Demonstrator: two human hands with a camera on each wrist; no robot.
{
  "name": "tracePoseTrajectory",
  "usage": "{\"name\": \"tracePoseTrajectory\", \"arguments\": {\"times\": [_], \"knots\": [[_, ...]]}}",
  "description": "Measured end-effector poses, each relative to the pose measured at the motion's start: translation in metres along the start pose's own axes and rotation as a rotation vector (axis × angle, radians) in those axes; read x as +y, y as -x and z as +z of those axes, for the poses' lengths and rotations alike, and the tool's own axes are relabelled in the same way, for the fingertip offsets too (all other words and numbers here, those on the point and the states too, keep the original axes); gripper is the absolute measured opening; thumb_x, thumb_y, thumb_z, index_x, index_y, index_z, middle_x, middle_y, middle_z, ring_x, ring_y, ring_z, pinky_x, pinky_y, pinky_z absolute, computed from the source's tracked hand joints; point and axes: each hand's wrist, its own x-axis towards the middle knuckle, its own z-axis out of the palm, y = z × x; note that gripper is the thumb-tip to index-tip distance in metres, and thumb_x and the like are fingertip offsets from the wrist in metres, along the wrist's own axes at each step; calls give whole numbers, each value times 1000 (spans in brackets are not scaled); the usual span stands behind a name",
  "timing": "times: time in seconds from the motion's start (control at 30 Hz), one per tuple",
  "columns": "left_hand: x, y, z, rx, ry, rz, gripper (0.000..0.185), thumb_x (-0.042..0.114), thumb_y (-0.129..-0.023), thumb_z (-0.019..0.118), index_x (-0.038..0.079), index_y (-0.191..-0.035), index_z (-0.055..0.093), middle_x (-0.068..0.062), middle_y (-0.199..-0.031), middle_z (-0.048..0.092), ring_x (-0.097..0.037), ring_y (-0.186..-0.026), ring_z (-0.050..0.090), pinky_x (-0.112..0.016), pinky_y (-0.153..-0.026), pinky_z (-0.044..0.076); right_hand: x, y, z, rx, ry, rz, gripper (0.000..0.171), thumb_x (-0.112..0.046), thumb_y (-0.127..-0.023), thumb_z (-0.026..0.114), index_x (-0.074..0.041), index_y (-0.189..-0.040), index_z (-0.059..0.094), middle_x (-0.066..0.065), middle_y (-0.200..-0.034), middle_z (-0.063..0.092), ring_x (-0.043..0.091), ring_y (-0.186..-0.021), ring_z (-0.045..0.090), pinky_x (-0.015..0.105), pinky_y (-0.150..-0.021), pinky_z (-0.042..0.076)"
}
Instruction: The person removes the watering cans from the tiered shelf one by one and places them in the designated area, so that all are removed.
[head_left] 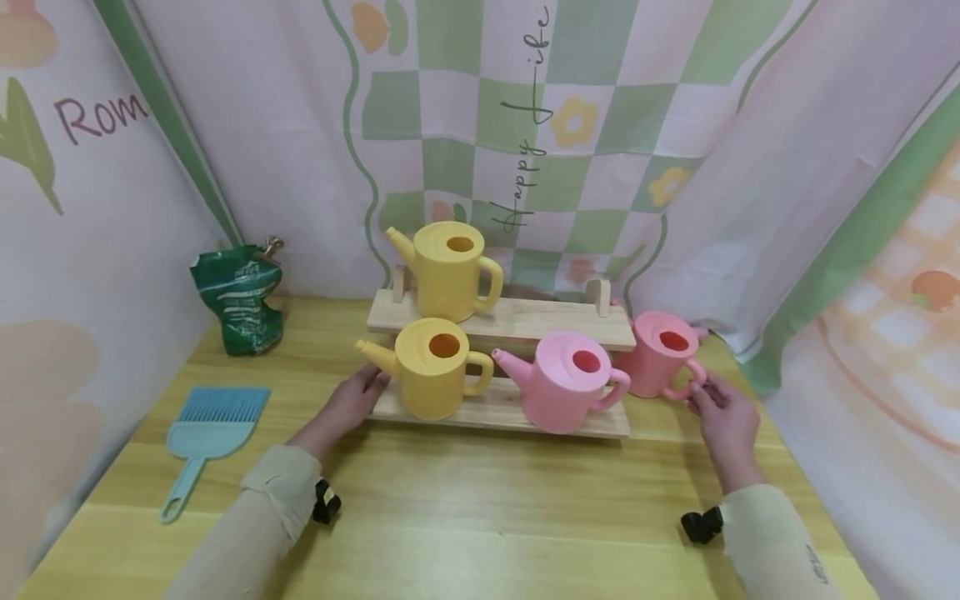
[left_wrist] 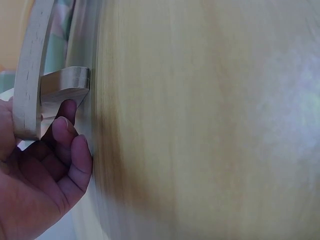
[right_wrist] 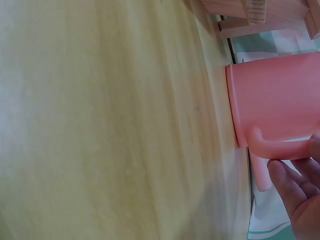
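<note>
At the left end of a two-tier wooden shelf (head_left: 498, 414), my left hand (head_left: 352, 404) grips the lower board (left_wrist: 27, 95), with its fingers curled underneath. My right hand (head_left: 726, 421) pinches the handle (right_wrist: 282, 150) of a coral-pink watering can (head_left: 656, 367) beside the shelf's right end. On the upper board stands a yellow watering can (head_left: 447, 279), spout to the left. A second yellow watering can (head_left: 430, 379) and a light-pink watering can (head_left: 566, 392) share the lower board, both spouts leftward. The coral can's spout shows only partly.
A teal dustpan with a brush (head_left: 212, 433) lies at the table's left side. Behind it stands a crumpled green bag (head_left: 247, 304) closed with a clip (head_left: 272, 247). A printed curtain (head_left: 300, 150) hangs behind the wooden table (head_left: 480, 533).
</note>
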Motion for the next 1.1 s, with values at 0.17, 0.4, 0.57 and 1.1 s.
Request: {"name": "tracePoseTrajectory", "arguments": {"times": [0.17, 0.4, 0.57, 1.1], "knots": [[1, 1, 0, 5, -8, 8, 67, 63, -84, 27, 25, -139, 27, -12, -134, 39, -31, -117, 41, -49, -93, 35, -2, 2, -4, 22, 131, -49, 54, -37, -85, 55, -12, -131, 42, 13, -123, 51, 5, -93, 57, 18, -73, 48], [0, 0, 1, 7, -8, 9, 66, 63, -84, 27, 25, -139, 26, -12, -137, 36, -32, -122, 35, -50, -95, 32, -20, 5, -9, 158, 155, -34, 57, -49, -80, 55, -26, -131, 41, 0, -128, 48, 15, -113, 48, 28, -88, 43], [1, -1, 0, 7, -19, 11, 67, 63, -84, 27, 24, -139, 26, -12, -138, 34, -33, -124, 32, -51, -98, 28, -48, 10, -10, 230, 15, -92, 44, -40, -80, 60, -29, -121, 52, -6, -121, 54, 4, -105, 51, 17, -86, 42], [4, 1, -1, 10, -14, 9, 62, 60, -86, 28, 26, -138, 27, -11, -138, 34, -32, -124, 32, -51, -98, 27, -131, 40, 21, 10, -73, -402, 40, -28, -81, 63, -15, -118, 57, 1, -116, 58, 6, -98, 55, 10, -75, 44]]}}
